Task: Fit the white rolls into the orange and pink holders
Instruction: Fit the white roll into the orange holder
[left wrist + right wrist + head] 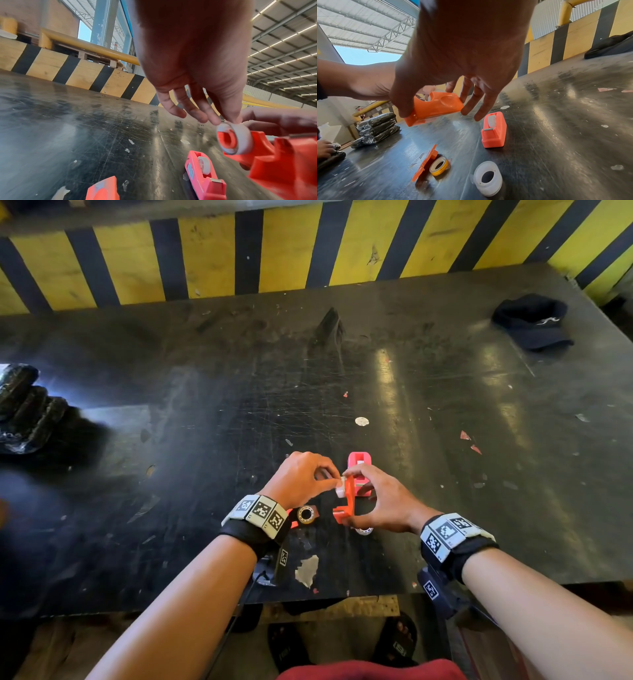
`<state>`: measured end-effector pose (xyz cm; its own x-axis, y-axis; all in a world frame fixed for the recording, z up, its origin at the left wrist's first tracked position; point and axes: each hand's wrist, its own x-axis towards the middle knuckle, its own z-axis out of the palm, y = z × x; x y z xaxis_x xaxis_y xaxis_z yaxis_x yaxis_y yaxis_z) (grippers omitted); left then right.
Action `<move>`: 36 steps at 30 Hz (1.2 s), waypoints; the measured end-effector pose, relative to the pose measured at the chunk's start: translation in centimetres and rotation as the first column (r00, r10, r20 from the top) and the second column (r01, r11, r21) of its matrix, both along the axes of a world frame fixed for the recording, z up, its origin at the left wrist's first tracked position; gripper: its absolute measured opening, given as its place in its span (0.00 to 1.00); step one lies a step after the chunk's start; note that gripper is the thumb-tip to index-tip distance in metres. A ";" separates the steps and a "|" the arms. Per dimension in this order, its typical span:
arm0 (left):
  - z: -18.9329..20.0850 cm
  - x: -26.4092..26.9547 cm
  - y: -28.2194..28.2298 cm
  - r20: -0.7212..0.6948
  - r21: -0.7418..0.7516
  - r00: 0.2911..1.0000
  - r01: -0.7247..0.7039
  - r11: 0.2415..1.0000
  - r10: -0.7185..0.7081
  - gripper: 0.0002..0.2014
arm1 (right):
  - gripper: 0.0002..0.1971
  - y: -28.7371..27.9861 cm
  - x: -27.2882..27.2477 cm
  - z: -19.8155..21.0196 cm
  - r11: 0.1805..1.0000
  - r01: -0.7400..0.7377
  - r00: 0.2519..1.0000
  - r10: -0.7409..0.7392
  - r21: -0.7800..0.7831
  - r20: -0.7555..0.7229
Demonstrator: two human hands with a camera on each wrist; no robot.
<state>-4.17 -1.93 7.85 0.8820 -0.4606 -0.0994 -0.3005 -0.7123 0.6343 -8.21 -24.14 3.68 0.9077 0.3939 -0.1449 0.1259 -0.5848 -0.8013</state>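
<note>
- Your right hand (378, 501) holds the orange holder (435, 106) off the table (205, 392), thumb curled on one end and forefinger on the other, the remaining fingers spread loose below it.
- Your left hand (301, 477) pinches a white roll (234, 139) by its rim between thumb and forefinger; the other fingers hang relaxed and hold nothing.
- The step in hand looks like seating this roll on the orange holder: in the left wrist view the roll already sits around the holder's round hub, tilted rather than square to it.
- The pink holder (359, 470) stands on the table just beyond your hands, and it already has a white roll in it, so that half looks done.
- A second white roll (488, 178) lies flat on the table near you, beside a yellow-edged roll (439, 166) that leans against a loose orange plate (426, 165).
- Next, I'd judge you need to square the roll to the hub and press it fully home while the right hand steadies the holder.
- Whether the loose orange plate belongs on this holder as a side cover cannot be told from here.
- Watch the tilt: a skewed roll may jam on the hub.
</note>
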 end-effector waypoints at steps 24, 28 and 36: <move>-10.2 -2.0 5.4 -0.299 0.429 0.776 -0.411 0.805 0.556 0.34 | 0.42 0.4 0.7 -1.6 0.998 0.054 0.999 -0.054 -0.013 -0.003; -11.4 -2.7 5.0 -0.270 0.384 0.790 -0.437 0.814 0.551 0.31 | 0.42 0.6 0.5 -1.8 0.999 0.026 1.000 -0.027 -0.022 -0.012; -7.1 -0.3 4.7 -0.449 -0.161 0.852 -0.374 0.913 0.270 0.27 | 0.41 0.1 0.7 -1.5 0.996 0.084 0.996 -0.083 0.009 -0.016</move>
<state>-4.46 2.81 0.76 0.8873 -0.2128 -0.4091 0.2433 -0.5376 0.8073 -7.51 -24.06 2.16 0.9350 0.3182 -0.1564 0.0640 -0.5854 -0.8082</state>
